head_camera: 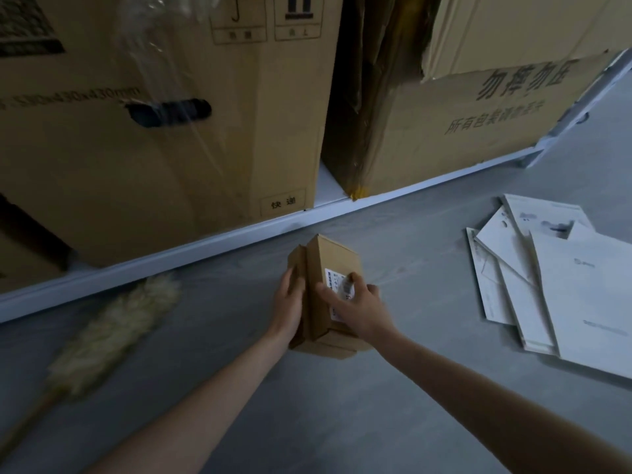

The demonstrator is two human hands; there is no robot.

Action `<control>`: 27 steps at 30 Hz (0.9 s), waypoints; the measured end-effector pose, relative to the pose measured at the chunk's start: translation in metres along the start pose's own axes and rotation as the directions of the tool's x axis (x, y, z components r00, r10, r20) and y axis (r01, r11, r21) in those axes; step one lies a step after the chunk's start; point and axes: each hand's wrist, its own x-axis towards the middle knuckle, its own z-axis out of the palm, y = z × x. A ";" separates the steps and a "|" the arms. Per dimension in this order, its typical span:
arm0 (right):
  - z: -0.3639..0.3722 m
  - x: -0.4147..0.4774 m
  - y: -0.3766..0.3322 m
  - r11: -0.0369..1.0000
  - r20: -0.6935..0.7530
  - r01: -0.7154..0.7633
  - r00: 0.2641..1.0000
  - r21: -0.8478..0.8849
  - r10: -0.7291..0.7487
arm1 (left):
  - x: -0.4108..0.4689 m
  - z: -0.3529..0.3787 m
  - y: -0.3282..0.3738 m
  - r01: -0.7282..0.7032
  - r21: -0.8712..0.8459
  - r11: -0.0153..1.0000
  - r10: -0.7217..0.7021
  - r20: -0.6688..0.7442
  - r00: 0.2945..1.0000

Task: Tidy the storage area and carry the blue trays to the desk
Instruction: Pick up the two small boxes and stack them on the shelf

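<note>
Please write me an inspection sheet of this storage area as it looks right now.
Surface: grey floor, bare in the foreground.
Job's things: small cardboard box with a white label, held low over the floor; blue trays, nothing seen.
Clutter: feather duster lying at left; pile of white envelopes at right.
Grip: left hand on the box's left side, right hand on its labelled face.
Cables: nothing seen.
Surroundings: two large cartons on a low white shelf; the right one is torn.
</note>
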 end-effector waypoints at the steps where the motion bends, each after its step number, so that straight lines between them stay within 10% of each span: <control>1: 0.006 -0.004 -0.005 1.000 0.011 0.002 1.000 0.006 -0.002 | -0.002 -0.005 0.001 0.015 -0.004 1.000 -0.015 0.007 1.000; 10: -0.007 -0.081 -0.046 0.912 -0.027 -0.007 0.999 0.409 0.020 | -0.077 -0.065 0.064 0.141 0.078 0.987 -0.146 0.061 0.987; 15: -0.064 -0.186 -0.108 0.636 0.430 -0.438 0.885 0.636 0.180 | -0.188 -0.099 0.171 0.192 0.010 0.981 -0.192 0.066 0.979; 19: -0.120 -0.294 -0.185 0.543 0.443 -0.445 0.885 0.712 0.145 | -0.284 -0.129 0.279 0.265 -0.035 0.964 -0.261 0.081 0.962; 27: -0.241 -0.489 -0.402 0.653 0.431 -0.346 0.902 0.674 0.032 | -0.473 -0.240 0.522 0.257 -0.092 0.962 -0.255 0.032 0.966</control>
